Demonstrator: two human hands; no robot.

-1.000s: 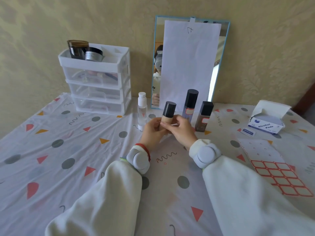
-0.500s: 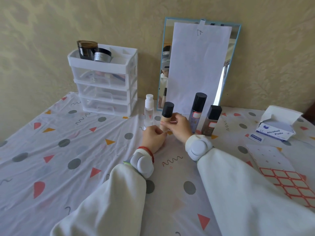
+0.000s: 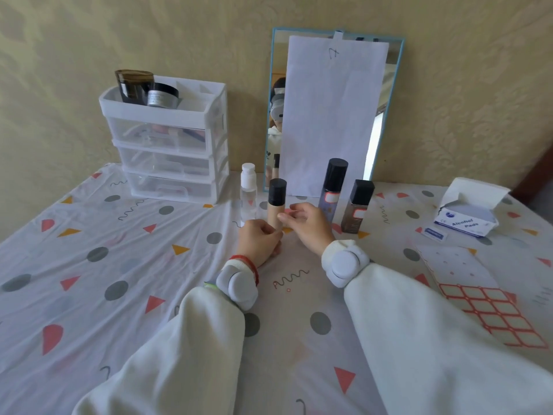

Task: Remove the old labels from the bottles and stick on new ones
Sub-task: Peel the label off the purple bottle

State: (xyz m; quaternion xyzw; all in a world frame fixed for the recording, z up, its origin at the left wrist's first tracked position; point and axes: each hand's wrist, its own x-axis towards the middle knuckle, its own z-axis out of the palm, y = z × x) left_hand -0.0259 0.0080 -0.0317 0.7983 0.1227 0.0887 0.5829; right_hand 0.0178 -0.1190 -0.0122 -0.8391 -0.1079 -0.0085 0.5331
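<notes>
Four bottles stand in a row on the table, before a mirror leaning on the wall. Drawer unit to their left, two jars on it. Pad box far right, label sheet nearer the person.

White fleece sleeves, white wrist pods, red bracelet.

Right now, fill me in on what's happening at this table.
A person in white sleeves is working on a beige bottle with a black cap, which stands upright on the patterned tablecloth. The left hand sits curled at its base and the right hand is beside it, fingers loosely bent. Two labelled dark-capped bottles wait behind, and a sheet of red-bordered labels lies to the right.
</notes>
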